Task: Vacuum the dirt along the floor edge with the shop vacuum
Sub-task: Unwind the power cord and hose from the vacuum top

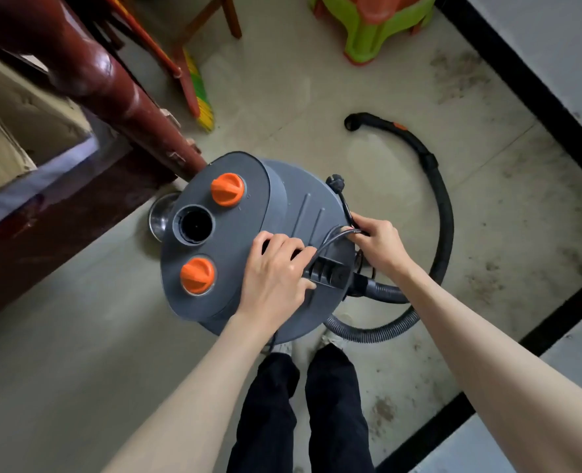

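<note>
A grey shop vacuum (221, 240) with two orange knobs stands on the floor in front of my feet. My left hand (275, 271) grips the black handle (327, 271) on its lid. My right hand (374, 240) pinches the black power cord (345, 208), whose plug sticks up just beyond my fingers. The vacuum's hose (444, 220) curves round to the right and ends in a black nozzle (354, 121) lying on the floor. Dark dirt (458, 75) is scattered over the tiles along the black baseboard (535, 93) at the right.
A dark red wooden post (112, 87) slants down to the vacuum's far left side, with stairs beyond. A green and orange plastic stool (374, 25) stands at the top. A broom (202, 97) lies by chair legs. More dirt (383, 409) sits near my right foot.
</note>
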The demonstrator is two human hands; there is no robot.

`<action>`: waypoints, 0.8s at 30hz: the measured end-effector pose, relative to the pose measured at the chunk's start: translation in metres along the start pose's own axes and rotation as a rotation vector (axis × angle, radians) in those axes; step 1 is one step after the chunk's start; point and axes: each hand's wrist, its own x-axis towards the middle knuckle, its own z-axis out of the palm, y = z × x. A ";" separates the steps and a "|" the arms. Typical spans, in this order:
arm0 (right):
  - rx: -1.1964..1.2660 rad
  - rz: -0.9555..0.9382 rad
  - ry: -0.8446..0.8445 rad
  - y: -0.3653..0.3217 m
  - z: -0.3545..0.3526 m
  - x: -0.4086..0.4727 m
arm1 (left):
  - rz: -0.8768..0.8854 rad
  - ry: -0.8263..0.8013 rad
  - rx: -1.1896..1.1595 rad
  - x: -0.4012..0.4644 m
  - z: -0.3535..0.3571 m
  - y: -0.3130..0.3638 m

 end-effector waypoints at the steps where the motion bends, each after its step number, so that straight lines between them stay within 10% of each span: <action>1: -0.010 0.001 -0.001 0.001 0.002 -0.003 | 0.002 0.003 -0.005 -0.004 0.000 0.000; 24: -0.181 -0.107 -0.134 -0.049 0.081 -0.008 | -0.287 0.115 0.008 -0.082 -0.008 -0.034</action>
